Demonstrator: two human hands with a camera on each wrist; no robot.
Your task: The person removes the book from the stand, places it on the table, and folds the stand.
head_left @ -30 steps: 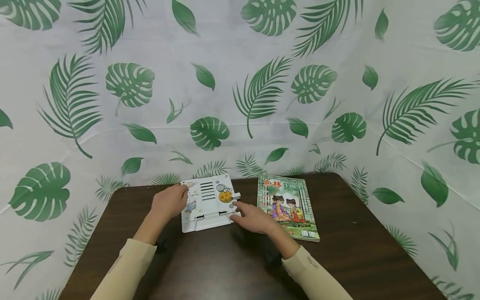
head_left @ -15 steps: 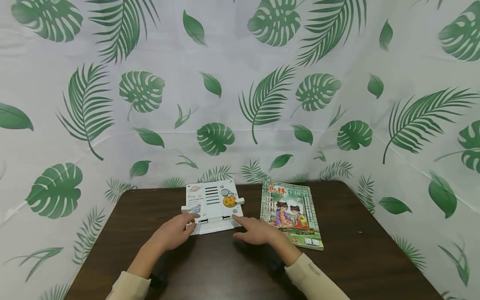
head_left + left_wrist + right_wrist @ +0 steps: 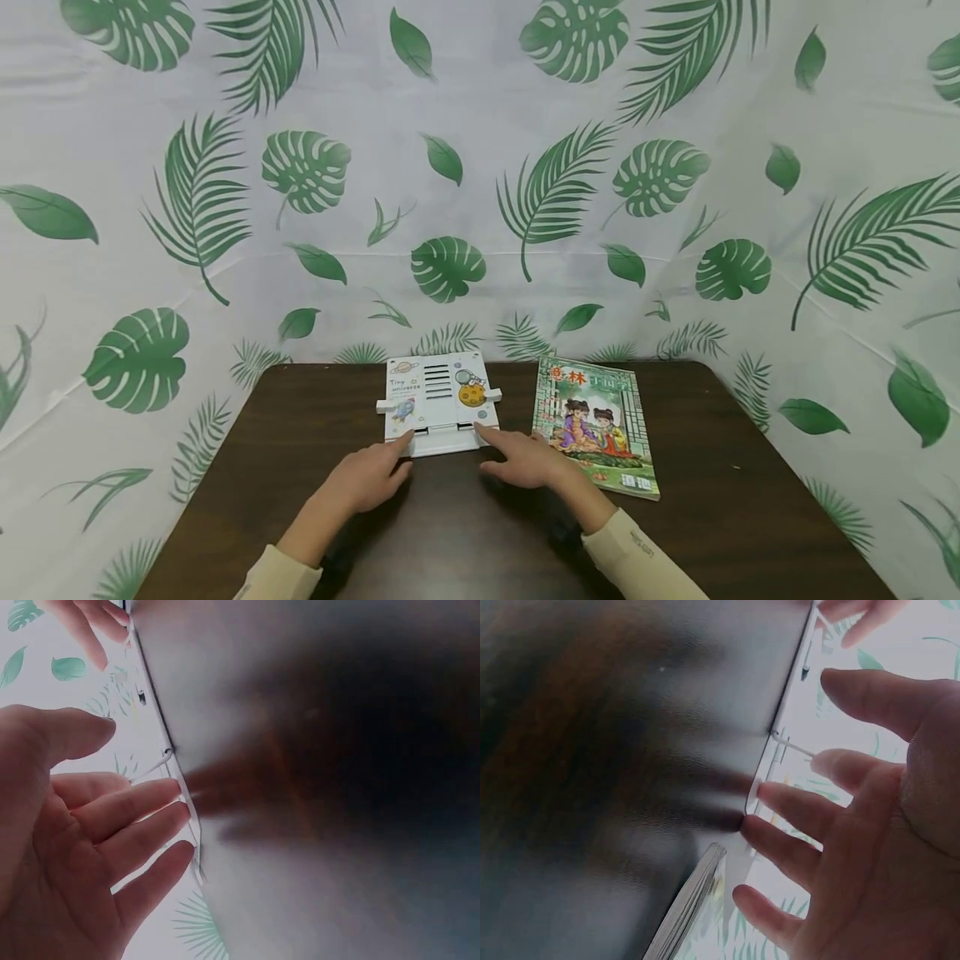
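A white book stand (image 3: 438, 385) printed with planets, a rocket and the words "Tiny universe" lies folded low on the table in the head view. At the left end of its front edge is my left hand (image 3: 367, 479), index finger stretched to the lower corner. My right hand (image 3: 525, 460) reaches its lower right corner in the same way, fingers extended. Both wrist views show the fingertips of the left hand (image 3: 105, 847) and right hand (image 3: 855, 832) right at the stand's front edge, with spread, fairly straight fingers. Neither hand grips anything.
A magazine (image 3: 592, 417) with two illustrated figures on its cover lies right of the stand, close by my right hand. The dark wooden table (image 3: 435, 550) ends at the back against a leaf-patterned white cloth (image 3: 510, 208).
My left hand has come down from the stand's upper left side to its front left corner, uncovering the left clip. My right hand stays near the front right corner. The head view has shifted slightly.
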